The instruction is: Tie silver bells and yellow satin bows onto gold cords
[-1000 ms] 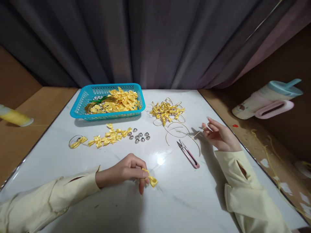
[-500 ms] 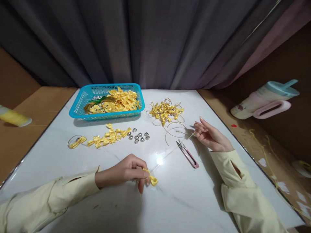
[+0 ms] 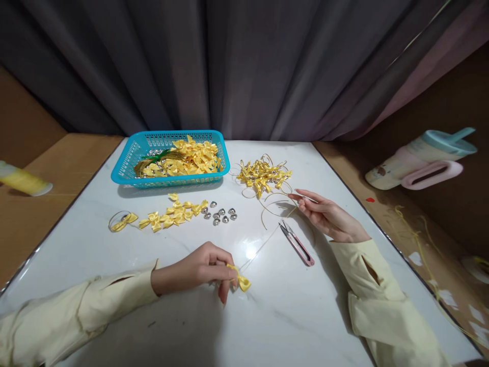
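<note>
While the left hand (image 3: 208,267) keeps its place low over the white tabletop (image 3: 282,321), the right hand (image 3: 324,216) has shifted inward over the last second, its fingertips now near the heap of corded bows (image 3: 263,176). Left hand: closed, thumb and fingers pinching one yellow bow (image 3: 243,284), which hangs at the fingertips. Right hand: thumb and finger together, apparently on a thin gold cord (image 3: 262,248), though the pinch itself is too small to be certain; the cord runs down to the left hand, passing by the tips of the pink-handled snips (image 3: 297,244). Significance, as judged: the bow serves as the steady end and the cord as the part being worked, with the joining not yet finished. Unchanged stock: silver heart beads (image 3: 216,216), a loose group; yellow bows (image 3: 175,216), a scattered row beside them; one looped bow (image 3: 124,221), at the row's far left; blue basket (image 3: 171,180), behind, holding further bows, beads and a bound gold bundle.
</note>
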